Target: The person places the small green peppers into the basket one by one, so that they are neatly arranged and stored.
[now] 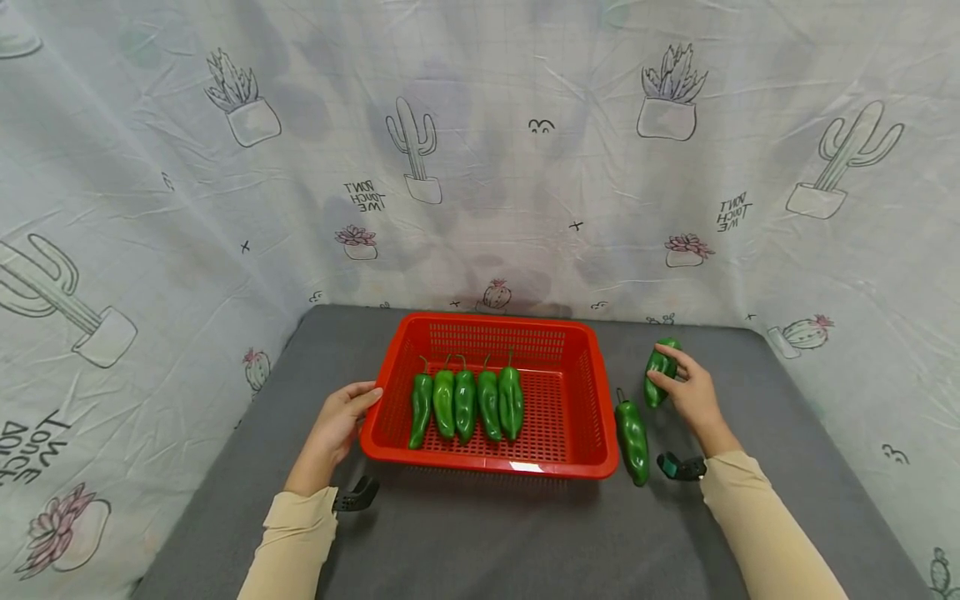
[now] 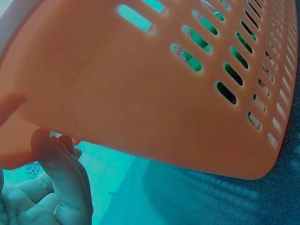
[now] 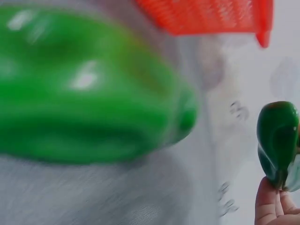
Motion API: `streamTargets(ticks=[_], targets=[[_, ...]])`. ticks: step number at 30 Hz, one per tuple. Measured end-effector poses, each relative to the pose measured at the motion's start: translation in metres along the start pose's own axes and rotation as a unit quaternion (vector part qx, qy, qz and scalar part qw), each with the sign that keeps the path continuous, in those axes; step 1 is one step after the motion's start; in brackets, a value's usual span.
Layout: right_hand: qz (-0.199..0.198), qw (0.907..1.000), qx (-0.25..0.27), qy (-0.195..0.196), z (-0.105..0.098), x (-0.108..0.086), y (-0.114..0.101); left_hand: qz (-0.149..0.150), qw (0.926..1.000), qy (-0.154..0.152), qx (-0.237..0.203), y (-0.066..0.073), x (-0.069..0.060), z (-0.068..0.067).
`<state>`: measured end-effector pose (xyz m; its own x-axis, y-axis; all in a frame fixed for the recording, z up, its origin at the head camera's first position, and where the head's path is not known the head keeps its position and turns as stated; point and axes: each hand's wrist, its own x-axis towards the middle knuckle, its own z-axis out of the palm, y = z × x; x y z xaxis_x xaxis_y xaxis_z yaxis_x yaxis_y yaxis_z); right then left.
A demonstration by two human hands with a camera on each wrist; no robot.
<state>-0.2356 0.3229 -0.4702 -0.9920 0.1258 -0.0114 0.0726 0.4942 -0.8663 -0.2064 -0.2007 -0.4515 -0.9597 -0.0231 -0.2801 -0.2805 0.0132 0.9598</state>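
In the head view, a red plastic basket [image 1: 491,471] stands on the grey table. Several green peppers [image 1: 465,407] lie side by side in its left and middle part, stems toward the far wall. My left hand [image 1: 333,429] grips the basket's left rim; the left wrist view has its fingers [image 2: 63,173] at the rim's edge. To the right of the basket, my right hand [image 1: 696,402] holds a green pepper [image 1: 660,371] between thumb and fingers. The right wrist view also has this held pepper [image 3: 276,136], its far side partly hidden.
Another green pepper [image 1: 633,440] lies on the table close beside the basket's right wall, large and blurred in the right wrist view. A grey cloth [image 1: 480,542] covers the table. Behind and at both sides hangs a white curtain [image 1: 480,67] with cactus drawings.
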Motion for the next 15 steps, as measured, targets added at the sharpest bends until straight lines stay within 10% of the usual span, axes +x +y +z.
streamTargets(ticks=[15], targets=[[-0.087, 0.9926, 0.069, -0.049, 0.016, 0.003, -0.077, 0.004, 1.0000, -0.008, -0.001, 0.002, -0.002, 0.000]])
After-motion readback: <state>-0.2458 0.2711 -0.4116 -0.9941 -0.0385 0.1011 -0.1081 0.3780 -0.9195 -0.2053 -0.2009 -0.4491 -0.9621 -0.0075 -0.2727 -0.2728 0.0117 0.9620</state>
